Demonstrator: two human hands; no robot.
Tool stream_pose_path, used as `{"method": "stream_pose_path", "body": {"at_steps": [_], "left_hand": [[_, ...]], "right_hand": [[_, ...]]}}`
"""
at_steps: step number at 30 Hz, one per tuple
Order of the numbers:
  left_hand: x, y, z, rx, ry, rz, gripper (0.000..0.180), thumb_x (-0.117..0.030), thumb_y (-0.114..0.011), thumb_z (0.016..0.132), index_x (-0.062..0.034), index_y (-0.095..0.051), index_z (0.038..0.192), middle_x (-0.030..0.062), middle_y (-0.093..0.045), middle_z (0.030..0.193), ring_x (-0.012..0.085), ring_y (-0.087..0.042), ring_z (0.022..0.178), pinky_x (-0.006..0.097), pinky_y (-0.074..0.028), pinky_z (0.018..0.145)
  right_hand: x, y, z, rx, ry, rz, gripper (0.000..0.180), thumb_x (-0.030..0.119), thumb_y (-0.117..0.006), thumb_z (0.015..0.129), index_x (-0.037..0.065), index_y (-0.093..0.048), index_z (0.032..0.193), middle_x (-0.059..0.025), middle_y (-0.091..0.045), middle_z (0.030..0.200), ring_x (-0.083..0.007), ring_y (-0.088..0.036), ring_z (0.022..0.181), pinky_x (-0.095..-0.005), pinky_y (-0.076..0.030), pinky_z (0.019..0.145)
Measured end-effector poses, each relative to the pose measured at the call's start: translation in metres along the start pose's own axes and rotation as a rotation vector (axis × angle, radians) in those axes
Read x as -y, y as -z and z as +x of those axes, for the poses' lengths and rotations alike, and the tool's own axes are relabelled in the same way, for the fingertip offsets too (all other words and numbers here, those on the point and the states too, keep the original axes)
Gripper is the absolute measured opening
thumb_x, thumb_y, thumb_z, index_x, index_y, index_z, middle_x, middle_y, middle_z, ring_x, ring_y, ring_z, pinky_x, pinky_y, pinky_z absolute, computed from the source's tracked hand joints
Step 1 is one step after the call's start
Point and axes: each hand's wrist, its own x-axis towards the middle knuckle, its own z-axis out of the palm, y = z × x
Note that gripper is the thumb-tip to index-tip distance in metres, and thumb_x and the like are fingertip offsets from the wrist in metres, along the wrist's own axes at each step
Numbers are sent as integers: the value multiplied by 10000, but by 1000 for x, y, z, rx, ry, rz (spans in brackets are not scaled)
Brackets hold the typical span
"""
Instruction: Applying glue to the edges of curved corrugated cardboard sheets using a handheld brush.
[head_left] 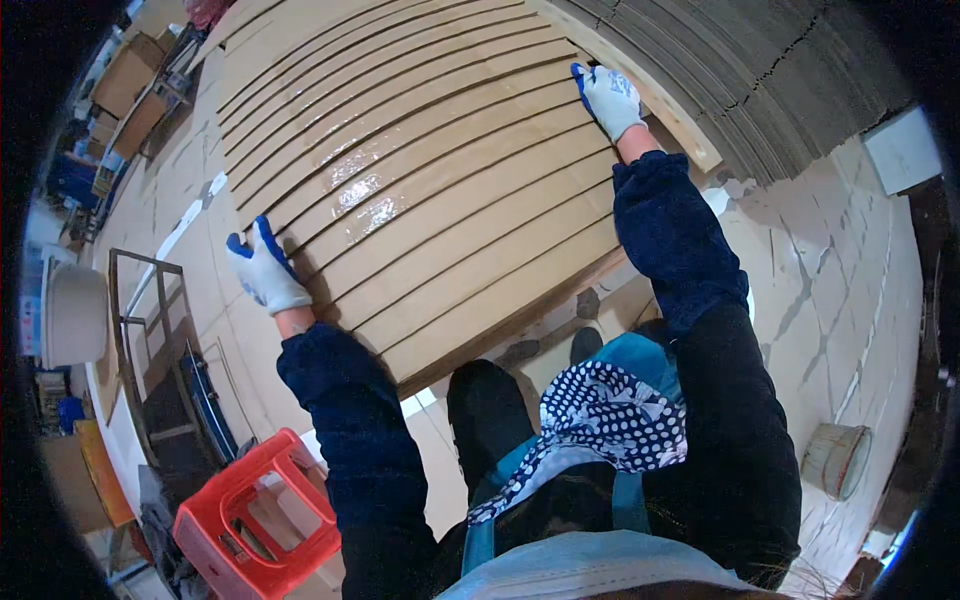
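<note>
Glossy tan boards [440, 225] lie overlapped in a stepped row in front of me, each showing a narrow strip with a dark line between. My left hand [268, 272], in a white glove with blue fingertips, is at their left edge. Its thumb and fingers are spread apart, the thumb close to the board ends. At the far right edge, my right hand [612, 100], gloved the same way, has its thumb against a board end and its fingers bent over the edge. The undersides of the boards and the tips of the right fingers are hidden.
Stacked grey sheets [750, 70] stand at the far right behind a pale wooden rail [690, 130]. A red plastic stool [265, 515] is at lower left, near a metal frame [150, 340]. A bucket [836, 460] stands on the tiled floor at right.
</note>
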Motion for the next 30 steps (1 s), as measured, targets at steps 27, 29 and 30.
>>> {"method": "stream_pose_path", "body": {"at_steps": [27, 29, 30], "left_hand": [[4, 30, -10, 168, -327, 178, 806, -36, -653, 691, -70, -237, 1381, 190, -316, 1381, 271, -322, 1272, 324, -291, 1016], [4, 28, -10, 131, -320, 235, 844, -42, -661, 681, -65, -203, 1389, 197, -316, 1382, 301, -319, 1275, 326, -273, 1027], [4, 26, -10, 135, -277, 235, 844, -42, -661, 681, -65, -203, 1389, 197, -316, 1382, 301, -319, 1275, 326, -273, 1027]], "right_hand": [[-4, -8, 1, -25, 27, 46, 499, 498, -392, 859, 65, -577, 1026, -208, -609, 959, -378, -559, 913, -461, -421, 789], [-3, -7, 0, -34, 45, 19, 514, 507, -395, 858, 58, -566, 1041, -215, -606, 969, -380, -558, 920, -460, -419, 795], [-2, -6, -1, -39, 39, -1, 522, 511, -397, 857, 55, -561, 1049, -219, -605, 973, -381, -558, 923, -460, -417, 798]]}}
